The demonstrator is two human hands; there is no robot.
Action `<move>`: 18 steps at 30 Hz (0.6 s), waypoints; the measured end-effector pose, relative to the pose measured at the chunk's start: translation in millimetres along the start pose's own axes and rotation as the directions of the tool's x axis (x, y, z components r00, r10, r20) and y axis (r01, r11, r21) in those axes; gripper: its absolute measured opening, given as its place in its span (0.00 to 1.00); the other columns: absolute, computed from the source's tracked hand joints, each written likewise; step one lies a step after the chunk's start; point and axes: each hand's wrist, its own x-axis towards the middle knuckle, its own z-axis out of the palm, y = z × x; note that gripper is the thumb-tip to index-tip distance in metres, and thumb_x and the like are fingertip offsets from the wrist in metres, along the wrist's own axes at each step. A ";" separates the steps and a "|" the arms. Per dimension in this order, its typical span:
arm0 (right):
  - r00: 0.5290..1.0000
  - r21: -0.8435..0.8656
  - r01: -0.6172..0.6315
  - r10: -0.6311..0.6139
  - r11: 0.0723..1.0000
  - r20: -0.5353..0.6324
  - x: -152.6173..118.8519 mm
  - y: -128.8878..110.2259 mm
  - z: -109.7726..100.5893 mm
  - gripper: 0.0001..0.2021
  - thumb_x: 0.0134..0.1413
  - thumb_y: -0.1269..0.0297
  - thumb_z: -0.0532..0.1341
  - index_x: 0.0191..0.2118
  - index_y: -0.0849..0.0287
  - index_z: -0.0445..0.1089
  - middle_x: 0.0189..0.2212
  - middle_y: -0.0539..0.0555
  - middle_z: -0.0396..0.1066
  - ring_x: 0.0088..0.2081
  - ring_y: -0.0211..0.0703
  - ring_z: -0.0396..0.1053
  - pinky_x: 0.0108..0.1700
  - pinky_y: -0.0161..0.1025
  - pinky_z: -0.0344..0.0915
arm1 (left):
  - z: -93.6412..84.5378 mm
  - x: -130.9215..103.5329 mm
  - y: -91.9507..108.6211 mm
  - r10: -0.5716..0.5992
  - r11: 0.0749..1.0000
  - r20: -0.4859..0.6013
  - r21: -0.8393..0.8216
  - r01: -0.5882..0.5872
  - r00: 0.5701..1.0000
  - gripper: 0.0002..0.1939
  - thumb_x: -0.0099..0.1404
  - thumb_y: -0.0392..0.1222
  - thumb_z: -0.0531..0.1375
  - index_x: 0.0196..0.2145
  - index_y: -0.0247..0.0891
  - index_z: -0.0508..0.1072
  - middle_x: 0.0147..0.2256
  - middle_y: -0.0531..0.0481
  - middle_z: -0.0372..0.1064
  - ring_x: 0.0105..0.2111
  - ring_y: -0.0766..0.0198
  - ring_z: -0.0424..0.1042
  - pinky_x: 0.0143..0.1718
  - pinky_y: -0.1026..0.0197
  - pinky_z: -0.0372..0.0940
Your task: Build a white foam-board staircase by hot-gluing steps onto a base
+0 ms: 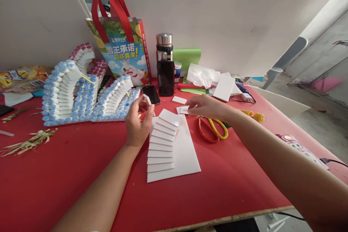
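Note:
My left hand (pixel 140 119) pinches a small white foam board piece (pixel 147 100) between thumb and fingers, just beyond the fan of stepped white strips. These strips (pixel 161 148) overlap in a curved stair on a larger white board sheet (pixel 187 156), which lies flat on the red table. At the far right of the sheet, my right hand (pixel 202 106) has its fingers closed at the edge of small white pieces (pixel 182 110); its fingertips are partly hidden. Another white piece (pixel 179 100) lies just beyond them.
Scissors with red and yellow handles (pixel 212 130) lie right of the sheet. Behind stand a propped phone (pixel 166 78), a steel flask (pixel 164 40) and a printed bag (pixel 123 52). Blue-and-white stepped models (pixel 65 94) fill the left back. A power strip (pixel 301 150) lies at right.

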 end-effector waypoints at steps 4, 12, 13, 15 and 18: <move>0.981 0.146 -0.001 -0.027 0.989 0.190 -19.2 -5.8 10.4 0.14 0.54 0.64 0.65 0.47 0.57 0.77 0.43 0.55 0.80 0.41 0.48 0.77 0.41 0.40 0.71 | 0.2 -1.7 1.2 -0.011 1.000 -0.002 -0.004 0.011 1.000 0.22 0.68 0.48 0.62 0.56 0.36 0.71 0.40 0.47 0.74 0.38 0.63 0.74 0.44 0.58 0.71; 1.000 0.182 0.007 -0.002 0.983 -0.030 24.0 12.8 34.8 0.17 0.55 0.62 0.65 0.49 0.61 0.75 0.49 0.59 0.77 0.49 0.52 0.75 0.50 0.43 0.70 | -1.2 0.3 -1.1 0.012 1.000 -0.017 -0.025 -0.012 1.000 0.22 0.67 0.46 0.63 0.56 0.35 0.72 0.41 0.46 0.75 0.38 0.63 0.74 0.44 0.58 0.71; 0.998 0.197 0.009 0.002 0.980 -0.056 26.3 13.1 36.4 0.18 0.56 0.62 0.64 0.51 0.61 0.74 0.49 0.59 0.77 0.50 0.52 0.74 0.51 0.43 0.69 | -1.2 0.5 -0.9 0.009 1.000 -0.017 -0.022 -0.010 1.000 0.22 0.67 0.46 0.63 0.56 0.35 0.72 0.41 0.46 0.75 0.38 0.63 0.74 0.44 0.58 0.71; 0.995 0.220 0.017 0.005 0.975 -0.101 23.5 12.6 38.1 0.21 0.55 0.63 0.65 0.55 0.61 0.72 0.50 0.59 0.77 0.51 0.52 0.74 0.53 0.45 0.69 | -1.2 0.6 -0.8 0.003 1.000 -0.017 -0.007 -0.003 1.000 0.22 0.67 0.47 0.63 0.56 0.35 0.72 0.41 0.46 0.75 0.38 0.62 0.74 0.44 0.58 0.71; 0.991 0.265 0.042 -0.005 0.963 -0.137 2.7 13.3 37.8 0.25 0.54 0.62 0.67 0.58 0.57 0.70 0.51 0.58 0.76 0.49 0.51 0.75 0.53 0.46 0.70 | -1.4 0.4 -0.7 -0.002 1.000 -0.011 0.005 0.002 1.000 0.23 0.68 0.48 0.62 0.56 0.36 0.71 0.41 0.46 0.75 0.39 0.62 0.74 0.44 0.57 0.71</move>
